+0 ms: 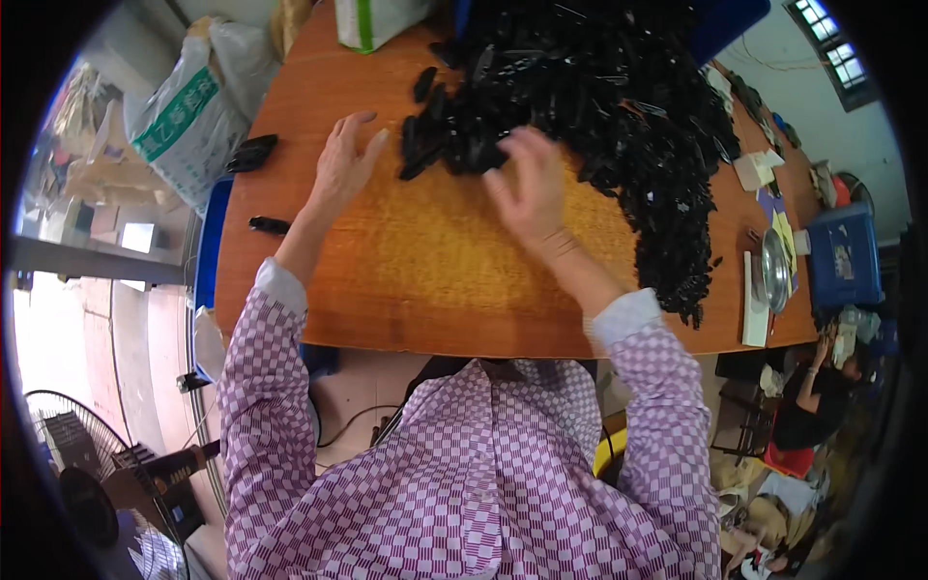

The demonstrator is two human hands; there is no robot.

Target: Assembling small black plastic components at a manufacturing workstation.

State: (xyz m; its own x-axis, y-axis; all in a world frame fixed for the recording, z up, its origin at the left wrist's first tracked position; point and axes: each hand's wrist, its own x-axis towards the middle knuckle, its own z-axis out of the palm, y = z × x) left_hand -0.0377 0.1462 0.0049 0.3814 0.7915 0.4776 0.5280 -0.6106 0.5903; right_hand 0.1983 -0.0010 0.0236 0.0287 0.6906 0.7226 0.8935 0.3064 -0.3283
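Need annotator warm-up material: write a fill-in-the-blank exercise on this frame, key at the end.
1. The big heap of small pieces on the table is coloured ____.
2. Unlike the left hand, the ____ hand overlaps the heap in this view.
3. A separate small piece lies near the table's ____ (left/right) edge.
4. The box beyond the table's right edge is coloured ____.

Missing words: black; right; left; blue.

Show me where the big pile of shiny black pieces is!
In the head view, the pile of black pieces spreads over the far middle and right of the brown table, with the blurry right hand at its near edge.
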